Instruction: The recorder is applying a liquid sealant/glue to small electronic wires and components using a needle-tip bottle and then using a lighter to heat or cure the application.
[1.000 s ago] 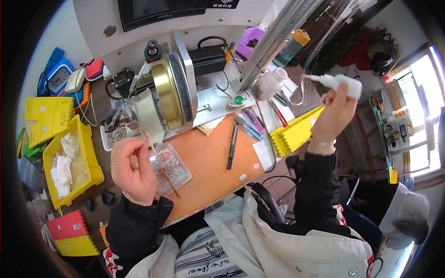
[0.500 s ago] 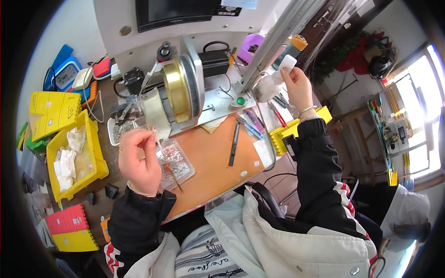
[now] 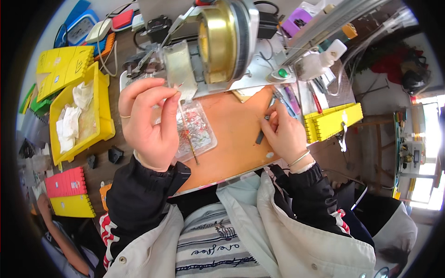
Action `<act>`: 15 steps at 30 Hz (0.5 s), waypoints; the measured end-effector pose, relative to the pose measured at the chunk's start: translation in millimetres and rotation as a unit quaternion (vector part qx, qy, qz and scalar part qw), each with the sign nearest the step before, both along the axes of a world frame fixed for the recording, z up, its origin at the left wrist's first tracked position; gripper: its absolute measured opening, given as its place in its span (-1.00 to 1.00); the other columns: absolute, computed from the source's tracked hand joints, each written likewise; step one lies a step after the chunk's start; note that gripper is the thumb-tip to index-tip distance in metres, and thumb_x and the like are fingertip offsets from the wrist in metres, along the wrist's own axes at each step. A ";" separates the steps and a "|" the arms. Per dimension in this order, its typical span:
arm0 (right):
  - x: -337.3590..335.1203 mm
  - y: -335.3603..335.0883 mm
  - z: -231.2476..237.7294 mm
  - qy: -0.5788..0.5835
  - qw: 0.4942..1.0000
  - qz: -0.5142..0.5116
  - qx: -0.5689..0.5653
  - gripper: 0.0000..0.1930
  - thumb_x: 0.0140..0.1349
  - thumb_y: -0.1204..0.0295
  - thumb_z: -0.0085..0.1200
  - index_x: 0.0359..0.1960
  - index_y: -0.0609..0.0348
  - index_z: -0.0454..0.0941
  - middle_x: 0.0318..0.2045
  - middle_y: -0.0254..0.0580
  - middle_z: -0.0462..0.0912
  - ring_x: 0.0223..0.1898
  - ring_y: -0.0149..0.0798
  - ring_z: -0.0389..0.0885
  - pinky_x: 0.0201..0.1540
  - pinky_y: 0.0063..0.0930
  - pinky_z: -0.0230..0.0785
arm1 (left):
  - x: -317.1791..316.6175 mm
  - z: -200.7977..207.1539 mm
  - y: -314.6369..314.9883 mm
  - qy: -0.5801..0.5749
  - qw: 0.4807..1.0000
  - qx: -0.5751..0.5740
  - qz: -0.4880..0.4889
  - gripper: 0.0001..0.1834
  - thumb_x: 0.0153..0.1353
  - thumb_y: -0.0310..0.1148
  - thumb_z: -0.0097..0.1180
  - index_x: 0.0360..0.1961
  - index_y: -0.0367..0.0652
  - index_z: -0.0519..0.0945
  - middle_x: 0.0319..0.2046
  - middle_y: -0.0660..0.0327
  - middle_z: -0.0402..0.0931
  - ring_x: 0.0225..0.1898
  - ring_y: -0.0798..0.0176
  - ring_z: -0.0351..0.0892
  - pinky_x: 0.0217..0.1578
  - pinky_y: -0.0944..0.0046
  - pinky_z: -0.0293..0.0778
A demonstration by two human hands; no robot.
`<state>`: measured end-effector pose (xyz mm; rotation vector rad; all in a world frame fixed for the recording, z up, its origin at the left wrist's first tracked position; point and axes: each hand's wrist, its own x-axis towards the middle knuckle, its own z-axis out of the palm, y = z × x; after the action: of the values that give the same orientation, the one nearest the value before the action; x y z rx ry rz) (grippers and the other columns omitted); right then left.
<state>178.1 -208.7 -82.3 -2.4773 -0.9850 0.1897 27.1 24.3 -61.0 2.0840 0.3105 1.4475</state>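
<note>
My left hand (image 3: 150,123) is closed in a pinch on a thin stick (image 3: 187,132), pale at the top and brownish-gold toward its lower end. The stick slants down over a clear plastic tray (image 3: 204,147) that holds small red and silvery bits. On the orange work board (image 3: 227,143), my right hand (image 3: 285,132) has its fingers closed around a slim black tool (image 3: 259,137), which looks like tweezers. The fingers hide its middle part.
Beyond the board stands a machine with a brass-coloured ring (image 3: 218,44). A white bottle (image 3: 315,64) stands at right, near a yellow block (image 3: 333,123), a red pen (image 3: 317,103) and other tools. A yellow bin (image 3: 104,116) with white cloths sits at left; a person's arm (image 3: 65,236) shows lower left.
My right hand has let go of the white bottle's cap and come down left onto the black tool. My left hand still holds the stick. The view has shifted.
</note>
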 end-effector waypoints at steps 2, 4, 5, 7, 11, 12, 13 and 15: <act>2.5 3.7 0.3 -0.031 0.999 0.006 -0.027 -0.76 0.21 0.35 0.10 -0.11 0.07 0.42 -0.67 -0.21 0.53 -0.55 -0.05 0.61 -0.49 -0.17 0.39 | -0.3 1.0 2.4 0.006 0.999 0.042 0.011 -0.82 0.05 -0.65 0.30 -0.32 -0.20 0.61 -0.24 0.10 0.56 -0.28 0.16 0.54 -0.28 0.29 0.47; 8.2 -0.1 3.7 0.014 1.000 0.010 -0.004 -0.84 0.21 0.43 0.04 -0.19 0.10 0.52 -0.62 -0.19 0.57 -0.56 -0.08 0.60 -0.48 -0.21 0.39 | 0.4 1.4 2.3 0.009 0.999 0.041 0.002 -0.82 0.03 -0.65 0.30 -0.32 -0.21 0.62 -0.24 0.09 0.56 -0.25 0.12 0.55 -0.25 0.26 0.47; 12.7 -4.8 -0.1 0.039 0.999 0.017 0.026 -0.86 0.22 0.46 0.00 -0.22 0.13 0.56 -0.60 -0.19 0.58 -0.57 -0.13 0.59 -0.48 -0.24 0.39 | 1.5 1.7 2.2 0.006 0.999 0.038 -0.017 -0.81 0.02 -0.65 0.30 -0.33 -0.21 0.62 -0.24 0.08 0.56 -0.23 0.09 0.56 -0.21 0.23 0.48; 16.6 -8.8 10.2 0.315 0.933 -0.069 0.158 -0.79 0.31 0.50 -0.15 -0.26 0.31 0.57 -0.55 -0.17 0.59 -0.63 -0.39 0.44 -0.55 -0.50 0.30 | 3.5 1.3 3.5 0.008 0.999 0.040 -0.017 -0.82 0.03 -0.65 0.30 -0.33 -0.22 0.61 -0.24 0.09 0.56 -0.25 0.11 0.56 -0.24 0.24 0.48; 19.3 -22.8 32.2 0.563 0.667 -0.014 0.489 -0.69 0.34 0.37 -0.21 -0.03 0.36 0.40 -0.62 -0.08 0.53 -0.78 -0.38 0.28 -0.69 -0.54 0.15 | -1.3 1.8 7.1 0.008 0.998 0.037 -0.043 -0.79 0.03 -0.65 0.30 -0.29 -0.23 0.59 -0.22 0.07 0.58 -0.29 0.13 0.57 -0.30 0.26 0.51; 24.7 -24.8 36.9 0.575 0.658 0.090 0.477 -0.69 0.36 0.31 -0.17 -0.05 0.34 0.32 -0.71 -0.10 0.46 -0.84 -0.38 0.27 -0.74 -0.54 0.16 | -1.4 2.8 6.9 0.018 0.997 0.027 -0.069 -0.79 0.06 -0.67 0.26 -0.28 -0.24 0.56 -0.19 0.04 0.58 -0.25 0.13 0.60 -0.22 0.26 0.51; 22.5 -23.4 45.4 0.599 0.621 0.104 0.495 -0.72 0.33 0.30 0.00 -0.15 0.28 0.31 -0.76 -0.17 0.42 -0.85 -0.37 0.31 -0.74 -0.55 0.20 | -3.0 5.6 7.4 0.028 0.995 0.018 -0.094 -0.80 0.10 -0.68 0.23 -0.27 -0.26 0.53 -0.15 0.01 0.59 -0.20 0.13 0.62 -0.13 0.26 0.52; 12.9 -9.0 50.7 0.561 0.627 0.197 0.504 -0.65 0.22 0.35 0.24 -0.21 0.22 0.29 -0.73 -0.19 0.47 -0.82 -0.37 0.39 -0.71 -0.57 0.26 | -3.9 6.1 10.2 0.036 0.994 0.035 -0.095 -0.78 0.09 -0.70 0.22 -0.25 -0.25 0.52 -0.14 -0.02 0.60 -0.19 0.11 0.65 -0.15 0.25 0.56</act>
<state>191.0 -217.6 -31.6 -0.7300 -0.6600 0.8926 23.2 34.5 -54.9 2.1599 0.0874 1.2903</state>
